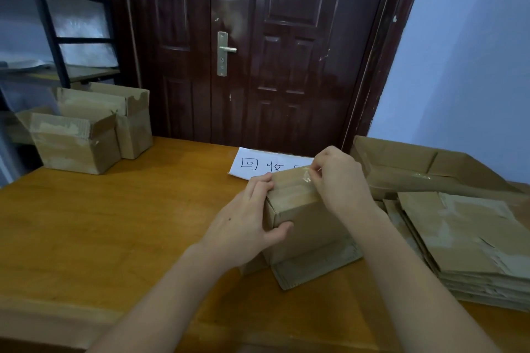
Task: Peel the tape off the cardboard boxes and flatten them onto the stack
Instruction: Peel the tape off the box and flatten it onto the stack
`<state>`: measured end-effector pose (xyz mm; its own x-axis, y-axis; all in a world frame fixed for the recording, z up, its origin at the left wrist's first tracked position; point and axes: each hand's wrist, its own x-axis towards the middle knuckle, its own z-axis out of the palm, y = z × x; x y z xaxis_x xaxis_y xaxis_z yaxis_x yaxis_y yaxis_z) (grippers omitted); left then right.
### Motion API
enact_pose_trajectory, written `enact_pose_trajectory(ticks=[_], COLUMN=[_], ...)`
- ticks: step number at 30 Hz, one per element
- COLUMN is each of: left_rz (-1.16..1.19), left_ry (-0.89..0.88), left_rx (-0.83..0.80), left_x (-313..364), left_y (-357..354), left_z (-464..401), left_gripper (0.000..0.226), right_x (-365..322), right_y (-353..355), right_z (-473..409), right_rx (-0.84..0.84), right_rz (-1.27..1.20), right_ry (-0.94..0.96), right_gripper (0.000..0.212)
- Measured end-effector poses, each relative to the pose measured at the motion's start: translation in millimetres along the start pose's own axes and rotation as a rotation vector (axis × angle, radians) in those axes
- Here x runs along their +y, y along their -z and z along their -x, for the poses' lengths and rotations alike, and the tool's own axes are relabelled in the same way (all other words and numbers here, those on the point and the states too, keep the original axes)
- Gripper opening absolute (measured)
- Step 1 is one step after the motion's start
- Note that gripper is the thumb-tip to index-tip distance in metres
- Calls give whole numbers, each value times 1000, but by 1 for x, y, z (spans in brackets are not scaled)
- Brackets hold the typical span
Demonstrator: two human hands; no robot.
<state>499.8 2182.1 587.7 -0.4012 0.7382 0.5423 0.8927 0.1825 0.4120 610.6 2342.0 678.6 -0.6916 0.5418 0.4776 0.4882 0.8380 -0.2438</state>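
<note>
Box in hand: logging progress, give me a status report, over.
Left hand grips box. Right hand pinches tape at top far edge. Flattened stack waits at right; nothing in the way.

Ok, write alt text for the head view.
The right hand pinches clear tape at the top of a small cardboard box that the left hand grips, on a wooden table. Flattened stack lies right; two open boxes stand left.
</note>
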Motion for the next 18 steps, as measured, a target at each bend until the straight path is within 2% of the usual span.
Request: enact_pose_trajectory(ticks=[3,5,8,12,15,18], left_rz=[-3,-10,-7,-1,3,14], left_ry=[4,7,-1,-13,-12,0], left_rx=[-1,1,12,17,14,4], left_x=[1,0,-1,0,0,1], left_y=[0,-2,-3,-2,-2,-4], left_z=[1,1,1,1,0,-3], left_gripper=[83,82,81,82,84,84], right_x=[5,5,6,7,10,8], right_y=[2,0,-2,-4,-7,-8], right_z=[5,9,11,13,13,12], right_rx=[-58,-145,-207,-69,-74,-92], right_rz=[9,0,-62,-157,-81,-27], right_ry=[175,197,143,9,-101,-101], right_gripper=[17,22,26,20,37,26])
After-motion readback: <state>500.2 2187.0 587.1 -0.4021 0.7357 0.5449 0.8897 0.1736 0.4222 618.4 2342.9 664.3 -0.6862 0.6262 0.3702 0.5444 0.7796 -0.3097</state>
